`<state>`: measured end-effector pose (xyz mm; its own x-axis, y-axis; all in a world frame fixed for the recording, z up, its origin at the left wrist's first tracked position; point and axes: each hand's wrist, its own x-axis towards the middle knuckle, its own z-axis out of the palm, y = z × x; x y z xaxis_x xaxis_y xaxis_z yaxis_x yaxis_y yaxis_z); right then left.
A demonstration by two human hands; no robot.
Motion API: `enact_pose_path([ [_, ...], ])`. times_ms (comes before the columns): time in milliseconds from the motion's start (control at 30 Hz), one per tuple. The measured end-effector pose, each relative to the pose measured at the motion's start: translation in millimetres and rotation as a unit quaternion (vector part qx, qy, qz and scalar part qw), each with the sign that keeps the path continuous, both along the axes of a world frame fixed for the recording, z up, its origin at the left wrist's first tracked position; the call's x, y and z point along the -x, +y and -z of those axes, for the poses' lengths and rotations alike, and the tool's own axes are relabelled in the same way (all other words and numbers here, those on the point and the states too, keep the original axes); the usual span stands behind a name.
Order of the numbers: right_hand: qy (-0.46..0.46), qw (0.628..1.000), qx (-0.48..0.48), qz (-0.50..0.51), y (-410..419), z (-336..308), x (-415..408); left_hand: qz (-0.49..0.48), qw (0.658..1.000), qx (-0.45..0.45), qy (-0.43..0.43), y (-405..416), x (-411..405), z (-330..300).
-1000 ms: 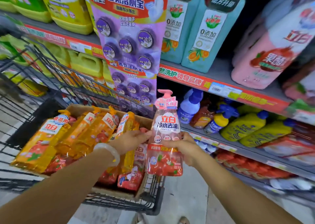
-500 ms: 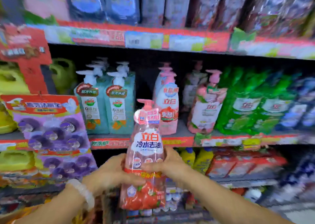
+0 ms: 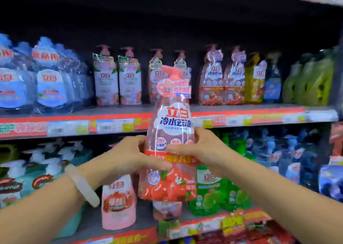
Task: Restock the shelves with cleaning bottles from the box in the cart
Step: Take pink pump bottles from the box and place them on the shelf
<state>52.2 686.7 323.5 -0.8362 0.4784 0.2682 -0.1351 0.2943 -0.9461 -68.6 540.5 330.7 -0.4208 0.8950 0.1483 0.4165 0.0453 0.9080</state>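
Head view: both hands, left (image 3: 128, 156) and right (image 3: 200, 149), curl round the bottle (image 3: 170, 147), upright, pump up, raised before the shelf (image 3: 259, 113); matching bottles (image 3: 222, 80) stand far right, a dark gap to their left; neither hand is nearer.

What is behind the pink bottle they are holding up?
Behind the pink bottle, two similar shelf bottles peek out beside its pump; the shelf edge crosses behind. Anything directly behind is covered.

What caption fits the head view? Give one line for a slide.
Both hands, left and right, hold a pink pump bottle of dish soap upright before the upper shelf of matching bottles.
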Motion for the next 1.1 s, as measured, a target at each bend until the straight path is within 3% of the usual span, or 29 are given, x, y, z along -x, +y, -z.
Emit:
enact_pose_path([
  [500,0.081,0.989,-0.107,0.066,168.9,-156.4,-37.3,-0.005,0.989,-0.126,0.071,199.5,-26.7,-130.9],
  [700,0.078,0.982,-0.118,0.122,233.6,-156.2,-11.8,-0.015,0.983,-0.16,0.089,267.8,-5.8,-133.6],
  [1100,0.047,0.986,-0.079,0.136,339.1,-118.7,-25.2,0.066,0.979,-0.08,0.176,371.8,3.3,-113.4],
])
